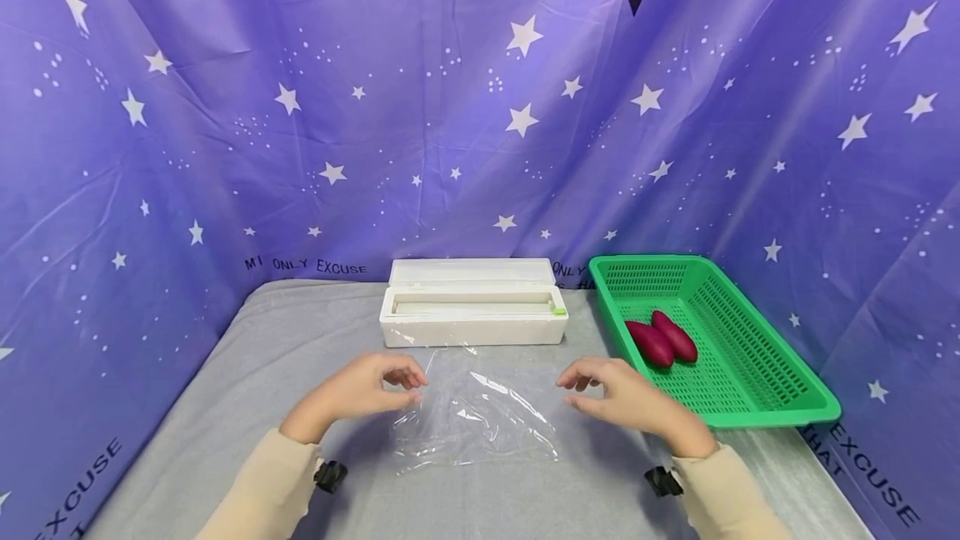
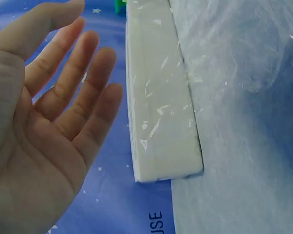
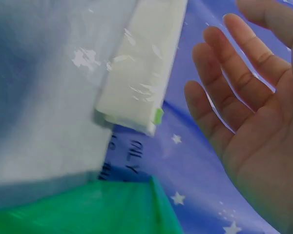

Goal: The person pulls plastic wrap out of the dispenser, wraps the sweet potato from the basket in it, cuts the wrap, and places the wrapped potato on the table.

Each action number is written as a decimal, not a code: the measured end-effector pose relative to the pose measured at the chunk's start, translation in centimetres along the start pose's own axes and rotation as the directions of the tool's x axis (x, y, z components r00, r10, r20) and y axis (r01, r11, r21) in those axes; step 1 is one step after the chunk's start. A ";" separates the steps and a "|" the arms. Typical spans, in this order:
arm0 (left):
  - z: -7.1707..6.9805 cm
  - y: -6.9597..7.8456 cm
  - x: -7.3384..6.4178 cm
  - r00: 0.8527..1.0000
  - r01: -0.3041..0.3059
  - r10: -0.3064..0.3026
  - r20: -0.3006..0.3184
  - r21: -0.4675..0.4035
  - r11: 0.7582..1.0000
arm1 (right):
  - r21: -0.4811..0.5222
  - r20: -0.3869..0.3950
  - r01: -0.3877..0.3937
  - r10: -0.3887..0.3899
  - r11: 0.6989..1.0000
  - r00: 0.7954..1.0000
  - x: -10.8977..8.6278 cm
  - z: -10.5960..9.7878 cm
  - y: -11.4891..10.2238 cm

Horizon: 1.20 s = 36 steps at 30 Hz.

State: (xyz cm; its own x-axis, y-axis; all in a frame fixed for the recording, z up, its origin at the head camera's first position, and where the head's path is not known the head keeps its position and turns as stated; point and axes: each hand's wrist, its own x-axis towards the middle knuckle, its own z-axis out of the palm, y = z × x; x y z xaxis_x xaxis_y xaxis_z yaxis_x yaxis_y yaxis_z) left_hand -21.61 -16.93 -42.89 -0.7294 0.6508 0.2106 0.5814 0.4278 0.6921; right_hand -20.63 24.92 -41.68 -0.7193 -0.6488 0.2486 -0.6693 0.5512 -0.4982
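A sheet of clear plastic wrap [image 1: 480, 419] lies crinkled on the grey cloth, reaching up to the front of a white wrap dispenser box [image 1: 472, 332] with its lid raised. My left hand [image 1: 371, 387] hovers at the sheet's left side, fingers loosely bent and holding nothing. On the opposite side my right hand [image 1: 626, 394] is held likewise, apart from the sheet. Both wrist views show relaxed, separated fingers, with the left palm [image 2: 44, 146] and right palm [image 3: 268, 146] bare. Wrinkled film also shows over the box front [image 2: 158, 97] in the left wrist view.
At the right stands a green plastic basket [image 1: 757, 419] holding two purple-red sweet potatoes [image 1: 651, 345]. A purple star-printed curtain [image 1: 450, 107] hangs behind and at both sides of the table [image 1: 247, 390]. A small green tab [image 1: 559, 312] sits at the box's right end.
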 end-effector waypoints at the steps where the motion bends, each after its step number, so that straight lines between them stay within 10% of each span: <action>1: 0.0 0.1 0.1 1.000 -0.002 0.002 -0.010 0.008 1.000 | -0.009 -0.010 -0.003 0.003 1.000 1.000 0.0 -0.5 -0.1; 16: 1.5 1.2 1.8 0.990 -0.072 0.077 -0.115 0.048 0.996 | -0.128 -0.168 -0.056 0.034 0.990 0.985 0.2 -6.8 0.0; 36: 4.4 1.9 4.7 0.998 -0.039 0.040 -0.039 0.029 0.999 | -0.144 -0.205 -0.295 0.263 0.945 0.943 -0.5 -11.3 5.7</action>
State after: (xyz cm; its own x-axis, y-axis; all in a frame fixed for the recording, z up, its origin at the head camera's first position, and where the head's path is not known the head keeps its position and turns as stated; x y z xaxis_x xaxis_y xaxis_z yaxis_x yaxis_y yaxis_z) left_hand -22.36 -10.33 -43.61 -0.7187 0.6428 0.2650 0.6200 0.4200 0.6627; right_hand -26.19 34.38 -35.26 -0.8924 -0.3587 0.2738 -0.4468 0.7874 -0.4246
